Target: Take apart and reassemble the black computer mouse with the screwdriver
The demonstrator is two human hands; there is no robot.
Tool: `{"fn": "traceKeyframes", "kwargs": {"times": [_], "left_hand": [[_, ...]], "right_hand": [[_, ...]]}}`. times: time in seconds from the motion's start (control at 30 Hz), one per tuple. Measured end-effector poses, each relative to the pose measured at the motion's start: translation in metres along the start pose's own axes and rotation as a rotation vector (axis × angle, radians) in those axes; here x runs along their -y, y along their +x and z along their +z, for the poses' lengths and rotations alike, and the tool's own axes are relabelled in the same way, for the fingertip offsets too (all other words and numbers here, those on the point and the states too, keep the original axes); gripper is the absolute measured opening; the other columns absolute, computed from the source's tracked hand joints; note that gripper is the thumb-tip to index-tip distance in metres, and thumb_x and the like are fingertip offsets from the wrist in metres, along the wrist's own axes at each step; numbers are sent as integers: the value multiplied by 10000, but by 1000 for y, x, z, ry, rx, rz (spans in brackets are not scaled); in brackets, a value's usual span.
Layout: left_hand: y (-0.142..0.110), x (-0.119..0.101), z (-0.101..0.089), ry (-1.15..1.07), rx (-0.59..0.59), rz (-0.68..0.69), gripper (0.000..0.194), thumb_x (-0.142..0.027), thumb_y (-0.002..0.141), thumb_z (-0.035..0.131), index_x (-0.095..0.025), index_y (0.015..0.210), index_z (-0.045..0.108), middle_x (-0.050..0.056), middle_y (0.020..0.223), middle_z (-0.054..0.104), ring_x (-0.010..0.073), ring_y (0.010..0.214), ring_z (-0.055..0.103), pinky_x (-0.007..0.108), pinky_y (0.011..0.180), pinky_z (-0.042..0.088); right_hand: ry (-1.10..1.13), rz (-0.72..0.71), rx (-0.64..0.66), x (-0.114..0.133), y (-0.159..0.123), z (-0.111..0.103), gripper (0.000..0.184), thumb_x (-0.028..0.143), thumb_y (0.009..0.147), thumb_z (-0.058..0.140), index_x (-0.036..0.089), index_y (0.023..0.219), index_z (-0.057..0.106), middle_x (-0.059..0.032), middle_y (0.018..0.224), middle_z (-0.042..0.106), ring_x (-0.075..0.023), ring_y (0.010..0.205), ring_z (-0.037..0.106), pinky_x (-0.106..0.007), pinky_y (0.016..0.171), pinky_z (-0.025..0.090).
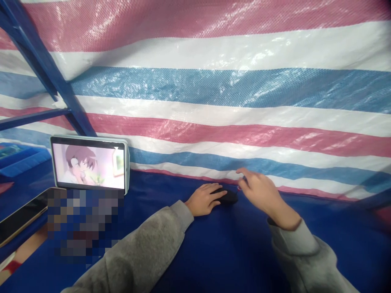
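Observation:
My left hand (205, 200) rests on a small black rounded object (228, 196) on the blue surface, its fingers over the top and its thumb along the near side. What the black object is, I cannot make out. Just to its right and slightly raised, my right hand (259, 191) has its fingers bent toward the thumb. A tiny dark bit (244, 179) shows between those fingers, too small to name. Both arms wear grey sleeves.
A tablet (88, 162) playing a cartoon stands at the left, with a phone (24, 211) before it. Another person's forearm (32, 246) and a pixelated patch are below. Blue trays (24, 158), a blue metal frame (45, 65) and striped sheeting (214, 85) border the blue surface (220, 252).

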State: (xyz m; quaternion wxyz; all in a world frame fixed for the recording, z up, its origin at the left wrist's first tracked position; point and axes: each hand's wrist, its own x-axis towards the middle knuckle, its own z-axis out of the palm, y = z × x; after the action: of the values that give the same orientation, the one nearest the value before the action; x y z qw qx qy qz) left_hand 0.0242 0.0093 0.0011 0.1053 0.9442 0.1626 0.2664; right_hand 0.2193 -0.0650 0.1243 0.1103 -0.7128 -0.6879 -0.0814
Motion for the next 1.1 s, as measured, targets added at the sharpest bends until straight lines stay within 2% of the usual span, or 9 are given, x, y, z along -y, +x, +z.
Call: {"fn": "traceKeyframes", "kwargs": {"times": [0.07,0.17,0.33,0.5,0.63,0.7,0.9,0.97,1.1], "left_hand": [[0,0,0,2,4,-1,402,-325,979,460,-236,1369,500,93,1413,503,234,1316,461,426,1118,356],[0,1,1,3,7,3,405,-332,978,458,-248,1373,493,87,1418,497,237,1325,451,433,1115,362],[-1,3,3,32,21,18,421,-371,991,446,-256,1396,459,81,1434,481,228,1337,440,420,1120,366],[1,2,3,67,37,22,448,-411,988,450,-241,1403,450,87,1451,462,225,1349,430,398,1124,367],[1,1,3,65,37,22,441,-397,986,460,-234,1396,459,84,1443,472,223,1345,434,387,1130,359],[1,0,2,58,42,19,439,-384,990,456,-239,1404,446,81,1446,469,220,1349,427,386,1130,354],[2,-3,-2,32,78,-35,496,-347,969,500,-259,1440,375,89,1466,414,245,1326,434,414,1094,382],[2,-3,-3,22,99,-62,552,-337,943,541,-279,1455,341,90,1445,412,258,1261,488,417,1041,429],[2,-3,-3,-17,92,-109,555,-320,928,569,-294,1441,358,77,1342,480,238,1119,565,378,959,477]], "right_hand": [[-7,5,3,0,0,0,321,292,940,373,214,1131,619,-54,781,729,-226,716,674,-291,591,351],[-22,23,5,0,0,1,360,393,964,341,218,1091,629,-41,661,700,-228,629,657,-293,556,326],[1,-31,-46,-2,0,3,314,271,936,376,208,1141,604,-56,845,738,-212,716,676,-286,586,354],[-7,20,-26,-3,0,2,377,441,968,342,213,1042,633,-39,629,690,-219,609,653,-284,542,322],[-11,3,-29,-2,0,1,315,322,960,349,215,1096,613,-63,867,738,-221,735,678,-283,581,349],[-11,-8,-34,-3,0,0,305,272,939,375,208,1116,614,-65,907,741,-228,768,682,-290,601,360],[27,46,-110,-7,-7,-11,365,393,955,378,196,942,685,-66,684,715,-228,625,662,-298,563,366],[154,-46,-48,-6,-12,-14,384,414,959,379,207,905,698,-61,746,731,-214,688,677,-290,613,418],[346,-298,215,-3,-23,-3,303,381,938,455,244,952,725,-48,978,746,-204,877,688,-296,774,482]]}}
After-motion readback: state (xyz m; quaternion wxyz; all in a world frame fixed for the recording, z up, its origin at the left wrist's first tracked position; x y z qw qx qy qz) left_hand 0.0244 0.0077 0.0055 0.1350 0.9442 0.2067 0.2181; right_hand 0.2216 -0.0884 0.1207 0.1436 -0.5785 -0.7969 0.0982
